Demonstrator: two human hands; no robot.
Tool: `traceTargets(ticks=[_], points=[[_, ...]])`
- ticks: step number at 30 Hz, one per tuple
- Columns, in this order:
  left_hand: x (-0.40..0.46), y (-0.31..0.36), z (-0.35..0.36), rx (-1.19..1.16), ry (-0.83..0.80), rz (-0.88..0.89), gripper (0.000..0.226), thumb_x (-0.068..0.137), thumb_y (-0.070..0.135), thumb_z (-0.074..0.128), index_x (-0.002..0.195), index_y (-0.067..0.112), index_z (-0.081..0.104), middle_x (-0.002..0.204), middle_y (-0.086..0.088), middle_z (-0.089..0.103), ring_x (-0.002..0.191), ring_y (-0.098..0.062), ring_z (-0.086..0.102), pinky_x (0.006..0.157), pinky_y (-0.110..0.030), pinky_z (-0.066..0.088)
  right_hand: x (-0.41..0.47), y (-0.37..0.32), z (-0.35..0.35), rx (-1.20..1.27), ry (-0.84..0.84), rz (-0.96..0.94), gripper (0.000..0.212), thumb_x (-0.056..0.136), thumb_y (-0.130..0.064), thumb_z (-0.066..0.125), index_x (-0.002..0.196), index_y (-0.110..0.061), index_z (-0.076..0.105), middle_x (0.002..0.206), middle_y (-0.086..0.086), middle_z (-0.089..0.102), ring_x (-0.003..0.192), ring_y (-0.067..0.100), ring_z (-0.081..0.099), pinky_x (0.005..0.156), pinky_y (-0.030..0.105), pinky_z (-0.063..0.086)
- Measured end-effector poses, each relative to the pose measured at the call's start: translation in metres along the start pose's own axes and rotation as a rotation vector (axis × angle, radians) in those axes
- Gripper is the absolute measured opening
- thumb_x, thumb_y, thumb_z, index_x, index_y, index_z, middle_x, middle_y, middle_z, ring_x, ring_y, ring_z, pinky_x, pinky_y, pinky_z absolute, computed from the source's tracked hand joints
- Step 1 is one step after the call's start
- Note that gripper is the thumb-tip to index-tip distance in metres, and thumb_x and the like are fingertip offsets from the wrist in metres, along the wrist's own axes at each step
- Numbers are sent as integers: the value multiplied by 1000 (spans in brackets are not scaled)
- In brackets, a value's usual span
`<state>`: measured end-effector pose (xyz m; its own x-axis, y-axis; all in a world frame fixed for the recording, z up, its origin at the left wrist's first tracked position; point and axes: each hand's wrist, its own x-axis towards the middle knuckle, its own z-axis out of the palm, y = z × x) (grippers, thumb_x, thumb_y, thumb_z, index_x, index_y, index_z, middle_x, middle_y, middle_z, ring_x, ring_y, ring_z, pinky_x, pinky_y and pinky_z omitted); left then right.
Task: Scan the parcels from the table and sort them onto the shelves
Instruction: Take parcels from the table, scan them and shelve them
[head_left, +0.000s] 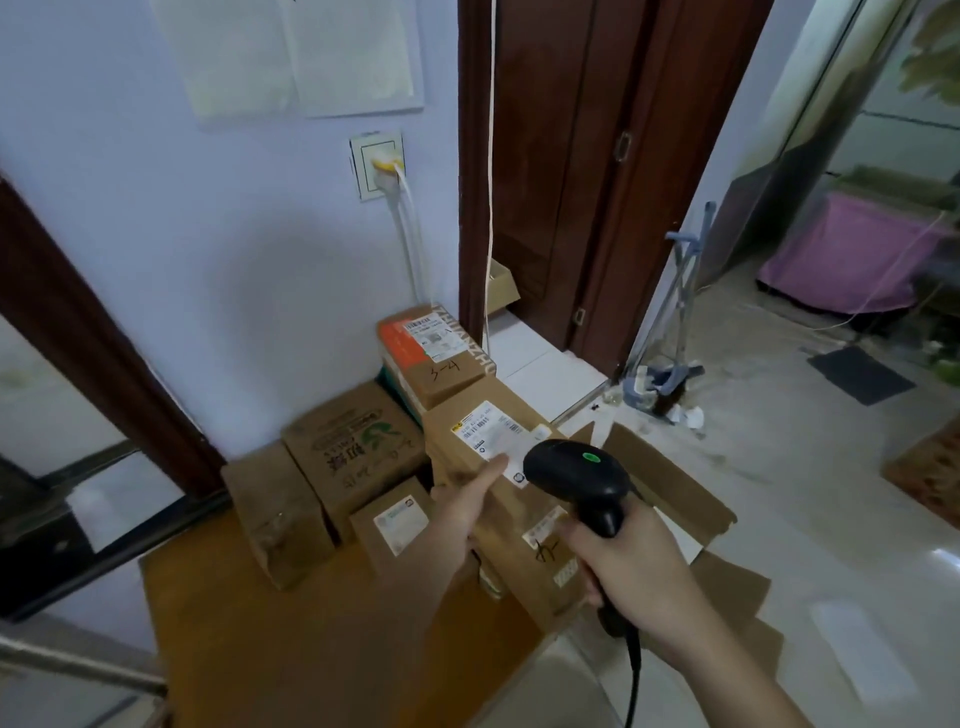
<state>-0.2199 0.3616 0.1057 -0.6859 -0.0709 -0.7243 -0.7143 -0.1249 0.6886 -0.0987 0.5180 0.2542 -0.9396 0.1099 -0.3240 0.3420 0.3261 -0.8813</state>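
Against the pale wall, your wooden counter (291, 623) carries stacked parcels. Your left hand (462, 512) holds the long parcel (498, 499), forefinger straight on its label (491, 431). Just right of that, your right hand (631, 564) has a closed grip round the scanner (579, 475), its head over the label.

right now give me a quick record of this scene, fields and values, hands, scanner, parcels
right hand: right hand grips the black scanner by its handle
scanner light: green, on top of the head
left hand: left hand holds the long parcel, index finger lying on its white label
scanner aim: head hangs just above that label
other parcels: box marked 3-4, box with green print, small labelled box
surface: wooden table
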Motion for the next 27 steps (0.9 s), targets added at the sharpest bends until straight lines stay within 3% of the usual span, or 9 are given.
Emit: traceTargets(ticks=[2, 6, 13, 17, 21, 23, 25, 27], points=[[4, -3, 0, 5, -10, 44, 140, 37, 81, 90, 152, 18, 42, 135, -7, 66, 120, -31, 65, 103, -50, 55, 11, 0, -2, 7, -19, -4, 15, 91, -13, 67, 81, -7, 57, 48, 1, 53, 41, 14, 52, 46, 24, 47], [11, -15, -9, -44, -45, 96, 135, 26, 76, 95, 144, 23, 55, 117, 4, 78, 100, -19, 78, 94, -44, 62, 25, 2, 0, 25, -57, -4, 19, 93, -15, 66, 78, -9, 57, 50, 2, 54, 42, 15, 53, 47, 25, 47], [9, -13, -4, -134, -49, 60, 117, 46, 63, 100, 147, 27, 53, 117, 5, 78, 103, -20, 77, 94, -45, 62, 32, 6, 6, 56, -104, 9, 18, 93, -13, 67, 78, -8, 58, 51, 2, 54, 42, 12, 53, 47, 22, 48], [4, -12, -1, -167, -33, 59, 103, 60, 54, 98, 147, 24, 52, 118, 3, 77, 102, -19, 76, 77, -35, 63, 31, 12, 4, 65, -93, 20, 14, 92, -15, 68, 85, -7, 60, 54, 4, 55, 44, 14, 54, 47, 25, 48], [1, -10, -2, -153, -19, 27, 91, 70, 49, 94, 146, 23, 51, 122, 0, 73, 113, -23, 68, 107, -51, 52, 29, 16, -1, 87, -75, 31, 17, 92, -14, 68, 81, -6, 58, 53, 5, 54, 44, 15, 52, 49, 27, 48], [2, -6, -7, -171, -38, 18, 78, 75, 44, 92, 141, 23, 57, 117, -3, 76, 112, -24, 67, 109, -53, 51, 28, 17, -5, 112, -69, 32, 14, 92, -14, 68, 87, -4, 59, 55, 6, 54, 44, 15, 52, 48, 27, 48], [1, -2, -11, -194, -55, 16, 68, 78, 38, 91, 136, 22, 60, 108, -6, 80, 104, -24, 68, 96, -53, 60, 29, 18, -7, 135, -67, 40, 13, 92, -13, 69, 90, -4, 59, 57, 8, 52, 45, 17, 50, 48, 28, 48], [-2, 1, -15, -212, -50, 19, 63, 81, 32, 89, 134, 23, 57, 113, -7, 77, 103, -25, 69, 74, -47, 63, 29, 17, -8, 147, -69, 40, 13, 92, -12, 69, 89, -5, 59, 57, 9, 52, 45, 18, 49, 48, 28, 47]])
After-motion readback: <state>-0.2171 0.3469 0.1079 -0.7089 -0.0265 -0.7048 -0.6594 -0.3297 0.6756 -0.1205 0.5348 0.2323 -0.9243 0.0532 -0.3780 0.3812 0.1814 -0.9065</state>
